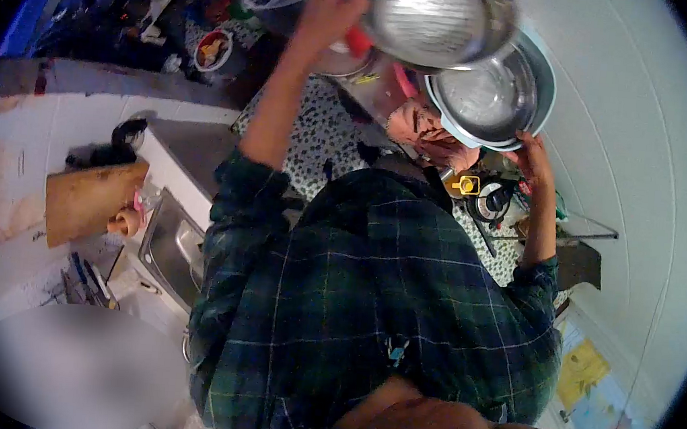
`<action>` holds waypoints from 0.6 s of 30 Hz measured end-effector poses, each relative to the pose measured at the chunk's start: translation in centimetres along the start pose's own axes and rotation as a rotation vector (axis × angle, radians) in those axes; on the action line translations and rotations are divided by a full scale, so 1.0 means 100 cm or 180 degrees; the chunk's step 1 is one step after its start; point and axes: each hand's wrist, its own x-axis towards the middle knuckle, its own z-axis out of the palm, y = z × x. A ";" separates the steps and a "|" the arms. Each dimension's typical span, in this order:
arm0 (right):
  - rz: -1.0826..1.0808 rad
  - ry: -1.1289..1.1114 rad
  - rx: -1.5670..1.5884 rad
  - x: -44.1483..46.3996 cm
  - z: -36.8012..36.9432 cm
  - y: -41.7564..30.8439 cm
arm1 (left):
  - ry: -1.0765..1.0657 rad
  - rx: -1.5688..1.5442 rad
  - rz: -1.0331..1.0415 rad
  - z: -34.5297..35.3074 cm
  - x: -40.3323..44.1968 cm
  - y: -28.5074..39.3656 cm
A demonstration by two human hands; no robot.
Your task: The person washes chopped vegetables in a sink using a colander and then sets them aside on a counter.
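Observation:
My left hand [334, 10] is closed at the side of a shiny round steel pan [431, 20], which is tilted and slightly blurred. A red part [359, 41], seemingly its handle, shows just beneath my fingers. Right of the pan and partly behind it is a light-blue basin [546, 85] with a steel bowl [489, 105] inside. My right hand [532, 158] grips the basin's near rim, fingers curled over its edge. Beside the basin lies a bunched, salmon-coloured patterned cloth [427, 131].
At left are a steel sink [175, 246], a wooden cutting board [93, 199] and a low tiled wall [60, 124]. A small tub [211, 51] stands beyond. A yellow-handled item [467, 185] and a round appliance [496, 202] sit near my right arm. A white wall [634, 116] rises at right.

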 end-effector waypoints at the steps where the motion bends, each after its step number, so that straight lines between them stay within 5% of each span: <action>1: -0.0037 0.0069 0.0024 0.010 -0.008 0.005 | 0.0174 0.0032 0.0037 -0.019 -0.005 0.005; 3: 0.0369 0.0148 0.0075 0.022 -0.021 0.012 | 0.0365 0.0319 -0.0256 -0.053 -0.011 -0.013; 4: 0.0225 0.0144 -0.0103 0.016 -0.011 0.007 | 0.0364 0.0290 -0.0825 -0.069 -0.019 -0.003; 9: 0.0177 0.0355 -0.0039 0.018 -0.010 0.012 | 0.0767 0.0220 -0.1587 -0.131 -0.020 -0.032; 15: 0.0261 0.0488 -0.0103 0.024 -0.018 0.025 | 0.0808 0.0891 -0.0946 -0.150 0.063 -0.079; 18: 0.0224 0.0610 -0.0065 0.015 -0.007 0.021 | 0.0683 0.0517 -0.1222 -0.120 0.129 -0.084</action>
